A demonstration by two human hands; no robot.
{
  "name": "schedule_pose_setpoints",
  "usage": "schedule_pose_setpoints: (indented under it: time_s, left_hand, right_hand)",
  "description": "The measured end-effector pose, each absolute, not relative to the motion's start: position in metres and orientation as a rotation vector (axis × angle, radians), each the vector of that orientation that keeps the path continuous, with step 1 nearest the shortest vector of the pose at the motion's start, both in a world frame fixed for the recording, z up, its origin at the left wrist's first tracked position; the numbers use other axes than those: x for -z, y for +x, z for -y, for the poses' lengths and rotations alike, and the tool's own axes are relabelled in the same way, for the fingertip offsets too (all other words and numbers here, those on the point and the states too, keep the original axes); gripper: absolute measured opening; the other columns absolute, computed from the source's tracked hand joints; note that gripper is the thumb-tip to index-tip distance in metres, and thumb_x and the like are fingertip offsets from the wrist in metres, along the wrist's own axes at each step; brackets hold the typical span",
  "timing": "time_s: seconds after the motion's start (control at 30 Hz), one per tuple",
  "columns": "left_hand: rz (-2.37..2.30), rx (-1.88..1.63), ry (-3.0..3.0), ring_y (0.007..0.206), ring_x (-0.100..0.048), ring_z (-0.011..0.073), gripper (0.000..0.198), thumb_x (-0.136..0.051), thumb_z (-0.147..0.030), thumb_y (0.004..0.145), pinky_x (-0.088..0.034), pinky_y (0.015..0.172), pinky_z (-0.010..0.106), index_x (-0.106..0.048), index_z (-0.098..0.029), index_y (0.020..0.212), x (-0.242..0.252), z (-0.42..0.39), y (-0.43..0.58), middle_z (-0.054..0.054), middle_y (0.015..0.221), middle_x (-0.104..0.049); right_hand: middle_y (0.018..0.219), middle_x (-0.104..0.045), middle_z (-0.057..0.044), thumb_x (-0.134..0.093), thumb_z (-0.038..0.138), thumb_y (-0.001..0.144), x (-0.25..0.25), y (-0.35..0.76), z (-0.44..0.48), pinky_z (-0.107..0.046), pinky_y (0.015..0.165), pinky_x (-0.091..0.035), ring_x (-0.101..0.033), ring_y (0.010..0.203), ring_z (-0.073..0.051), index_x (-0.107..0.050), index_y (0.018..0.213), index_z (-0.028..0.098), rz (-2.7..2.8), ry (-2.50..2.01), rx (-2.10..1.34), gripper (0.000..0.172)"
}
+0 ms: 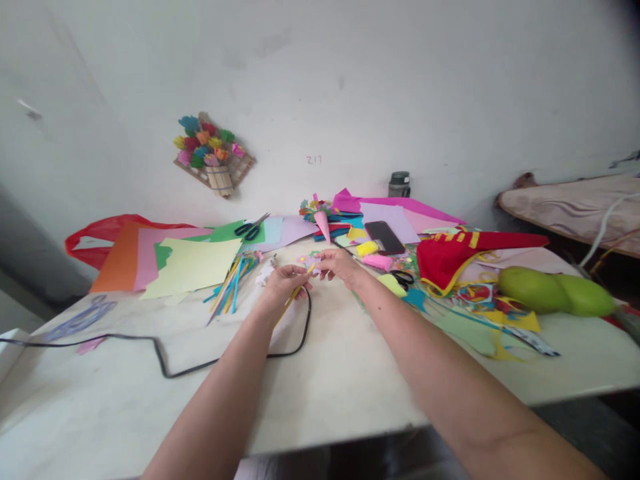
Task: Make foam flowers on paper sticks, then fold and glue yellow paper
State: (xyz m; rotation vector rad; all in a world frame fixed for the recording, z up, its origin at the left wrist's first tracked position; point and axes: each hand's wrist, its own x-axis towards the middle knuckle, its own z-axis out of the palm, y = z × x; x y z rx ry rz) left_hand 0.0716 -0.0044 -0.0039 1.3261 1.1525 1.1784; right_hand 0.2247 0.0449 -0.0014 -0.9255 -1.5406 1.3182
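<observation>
My left hand (281, 283) is closed in a pinch on a thin yellow stick (296, 291) that slants down over the white table (320, 373). My right hand (338, 263) is closed too, its fingertips meeting the top end of the stick, where a small pink and green paper piece (309, 260) sits. Both hands are held just above the table's middle, a little apart from each other. A bundle of coloured sticks (231, 285) lies just left of my left hand.
Coloured paper sheets (193, 265) and green-handled scissors (251, 229) lie at the back left. A black cable (165, 360) runs across the table. A phone (384, 237), red cloth (450, 257), green gourd-shaped object (555, 292) and paper scraps fill the right. A paper-flower piece (213, 155) hangs on the wall.
</observation>
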Motion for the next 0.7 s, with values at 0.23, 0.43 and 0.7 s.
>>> schedule_pose_setpoints:
  time_s: [0.23, 0.43, 0.7]
  left_hand:
    - [-1.154, -1.170, 1.348, 0.037, -0.048, 0.0075, 0.033, -0.069, -0.041, 0.059, -0.032, 0.037, 0.019, -0.052, -0.014, 0.068, 0.0021, 0.0062, 0.0732, 0.001, 0.053, -0.061]
    - [-1.153, -1.205, 1.334, 0.038, -0.048, 0.0074, 0.035, -0.071, -0.040, 0.055, -0.032, 0.036, 0.019, -0.051, -0.014, 0.066, 0.0004, 0.0054, 0.0738, 0.001, 0.053, -0.060]
    - [-1.133, -1.195, 1.324, 0.035, -0.044, 0.0057, 0.031, -0.070, -0.037, 0.057, -0.030, 0.035, 0.019, -0.052, -0.013, 0.062, 0.0029, 0.0027, 0.0709, 0.000, 0.051, -0.058]
  right_hand:
    - [0.052, -0.060, 0.003, -0.059, 0.014, 0.062, 0.0008, 0.2242, -0.0437, -0.015, 0.037, -0.031, -0.052, 0.042, -0.007, -0.064, 0.081, 0.015, 1.564, -0.902, -1.327, 0.020]
    - [0.051, -0.058, 0.004, -0.058, 0.014, 0.063, -0.0002, 0.2235, -0.0415, -0.016, 0.038, -0.032, -0.052, 0.043, -0.007, -0.063, 0.081, 0.015, 1.609, -0.873, -1.321, 0.019]
    - [0.051, -0.060, 0.003, -0.057, 0.014, 0.063, -0.0029, 0.2234, -0.0376, -0.016, 0.039, -0.033, -0.048, 0.040, -0.006, -0.061, 0.083, 0.014, 1.682, -0.833, -1.296, 0.021]
